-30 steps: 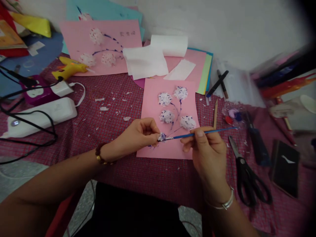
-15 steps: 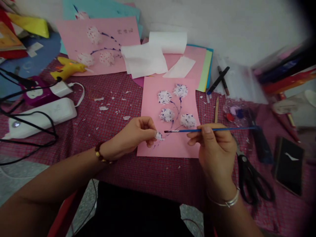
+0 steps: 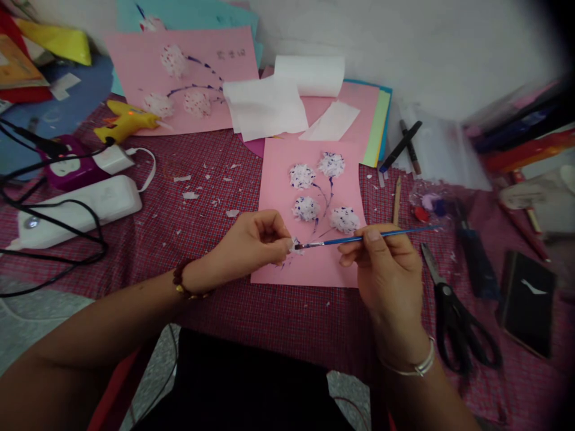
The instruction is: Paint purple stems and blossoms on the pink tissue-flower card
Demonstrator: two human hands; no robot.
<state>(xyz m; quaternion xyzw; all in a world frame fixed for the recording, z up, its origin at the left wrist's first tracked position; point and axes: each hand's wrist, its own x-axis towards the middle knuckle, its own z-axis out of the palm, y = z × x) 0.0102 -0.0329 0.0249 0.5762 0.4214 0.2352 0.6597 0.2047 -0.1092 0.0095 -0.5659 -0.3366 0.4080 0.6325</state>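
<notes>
My right hand (image 3: 389, 263) grips a thin blue paintbrush (image 3: 344, 240), held almost level with its dark tip pointing left. That tip meets a small white crumpled paper piece (image 3: 297, 246), which my left hand (image 3: 265, 239) pinches between thumb and fingers, partly hiding it. Both hands are over a pink sheet (image 3: 309, 272). On the sheet sit several fluffy white paper flowers (image 3: 344, 220) specked with blue, joined by dark painted stems (image 3: 330, 190).
Black scissors (image 3: 449, 299) lie right of my right hand, beside a dark phone-like slab (image 3: 527, 302). A yellow glue gun (image 3: 126, 121), a white power strip (image 3: 85, 209) and cables are at left. Behind stand a paper roll (image 3: 309, 76) and another pink flower sheet (image 3: 211, 48).
The paintbrush has moved left and slightly down, so its tip now reaches the white paper piece. My left hand has stayed nearly in place, still pinching.
</notes>
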